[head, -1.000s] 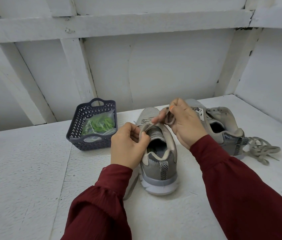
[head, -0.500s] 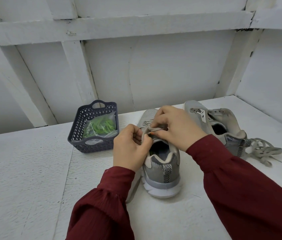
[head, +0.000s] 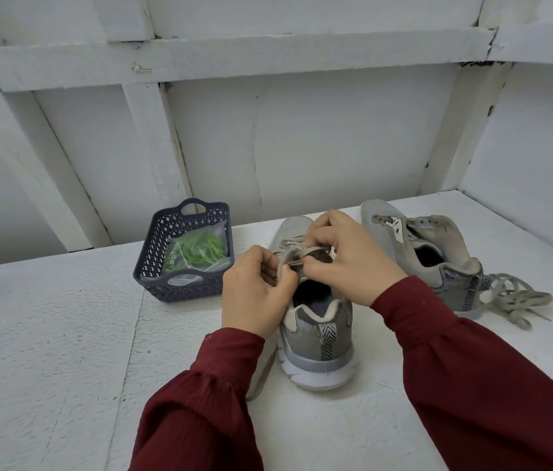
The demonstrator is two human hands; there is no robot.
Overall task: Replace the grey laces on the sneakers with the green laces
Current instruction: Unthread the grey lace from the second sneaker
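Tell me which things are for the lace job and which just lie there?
For the job: front grey mesh sneaker; its grey lace, pinched by left hand and right hand; unlaced grey mesh sneaker; green laces in clear bag.
Lying about: dark blue plastic basket holding the bag; loose grey lace pile.

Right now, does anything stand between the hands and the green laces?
Yes: the green laces sit in a clear bag inside the basket, left of the sneaker. Left hand and right hand pinch its grey lace.
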